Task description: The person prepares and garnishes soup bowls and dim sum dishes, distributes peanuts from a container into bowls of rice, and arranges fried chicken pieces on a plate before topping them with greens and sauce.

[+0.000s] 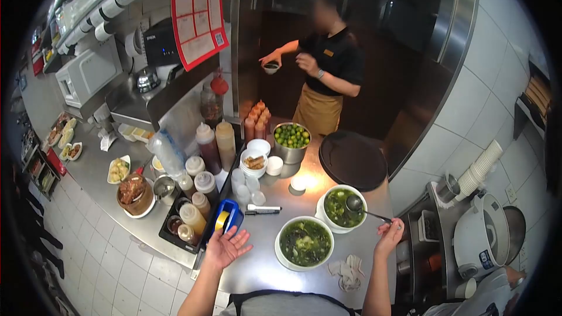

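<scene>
My right hand [389, 237] is closed around the handle of a metal ladle [354, 202], whose bowl rests in the farther bowl of green soup [338, 199]. A nearer white bowl of green soup [306, 242] stands on the steel counter, between my two hands. My left hand [227, 247] is held palm up with fingers spread, holding nothing. Close to it are a blue tape dispenser [228, 215] and a black marker [263, 210]. A crumpled cloth [348, 272] lies beside the nearer bowl.
Across the counter a person [328, 64] holds a small cup. A pot of green citrus [291, 142], a round black tray [353, 161] and white bowls [254, 162] stand at the back. Left are squeeze bottles [193, 216] and a meat dish [134, 192]; right, a white cooker [481, 237].
</scene>
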The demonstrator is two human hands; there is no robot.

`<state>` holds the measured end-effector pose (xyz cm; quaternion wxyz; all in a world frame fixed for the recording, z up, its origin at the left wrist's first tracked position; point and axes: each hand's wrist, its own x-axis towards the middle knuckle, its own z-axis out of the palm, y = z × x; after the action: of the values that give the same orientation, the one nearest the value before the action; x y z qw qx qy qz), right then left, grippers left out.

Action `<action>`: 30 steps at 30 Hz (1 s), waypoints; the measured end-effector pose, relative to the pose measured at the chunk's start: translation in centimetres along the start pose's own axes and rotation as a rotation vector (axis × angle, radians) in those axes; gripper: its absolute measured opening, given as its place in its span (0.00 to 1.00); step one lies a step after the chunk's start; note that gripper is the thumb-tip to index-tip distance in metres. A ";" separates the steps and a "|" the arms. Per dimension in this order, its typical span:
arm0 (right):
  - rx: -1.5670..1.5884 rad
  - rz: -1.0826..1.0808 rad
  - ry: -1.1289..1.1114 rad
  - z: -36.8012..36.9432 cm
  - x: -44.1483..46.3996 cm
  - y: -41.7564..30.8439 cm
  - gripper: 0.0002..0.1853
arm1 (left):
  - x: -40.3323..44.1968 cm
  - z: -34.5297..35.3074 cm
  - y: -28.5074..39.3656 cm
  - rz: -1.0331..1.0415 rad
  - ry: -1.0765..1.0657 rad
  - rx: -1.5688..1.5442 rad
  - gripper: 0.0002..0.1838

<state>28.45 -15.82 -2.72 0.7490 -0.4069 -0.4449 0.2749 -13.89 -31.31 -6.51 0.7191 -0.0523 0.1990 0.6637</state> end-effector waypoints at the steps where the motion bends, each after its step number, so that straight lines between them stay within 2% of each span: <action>1: -0.048 -0.006 -0.007 0.1 0.0 0.0 0.14 | 0.2 0.4 -0.1 -0.015 0.012 -0.003 0.23; 5: -0.136 -0.053 -0.054 0.1 -0.2 0.0 0.12 | 0.7 1.1 -1.0 -0.058 -0.009 0.012 0.26; 6: -0.130 -0.055 -0.052 0.3 -0.1 -0.3 0.12 | 0.9 1.0 -1.0 -0.077 -0.021 -0.038 0.22; 9: -0.216 -0.082 -0.084 0.7 -0.2 -1.2 0.11 | 0.9 0.9 -1.3 -0.089 -0.006 -0.043 0.22; 12: -0.349 -0.131 -0.179 0.6 -0.3 -1.5 0.10 | 0.7 0.6 -1.2 -0.086 0.004 -0.025 0.22; 14: -0.495 -0.242 -0.293 0.4 -0.6 -1.2 0.08 | 0.8 0.6 -1.1 -0.083 0.003 -0.024 0.22; 17: -0.558 -0.286 -0.411 0.2 -0.6 -0.5 0.07 | 0.6 0.5 -1.1 -0.068 0.008 -0.023 0.21; 20: -0.548 -0.364 -0.412 0.1 -0.6 0.0 0.07 | 0.7 0.6 -1.1 -0.066 0.015 -0.006 0.25; 30: -0.553 -0.301 -0.384 0.2 -0.6 -0.3 0.08 | 0.6 1.1 -1.6 -0.075 0.046 0.000 0.24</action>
<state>28.04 -16.36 -2.69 0.5455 -0.4648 -0.6898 0.1026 -12.03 -30.57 -5.97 0.7387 -0.0750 0.2131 0.6350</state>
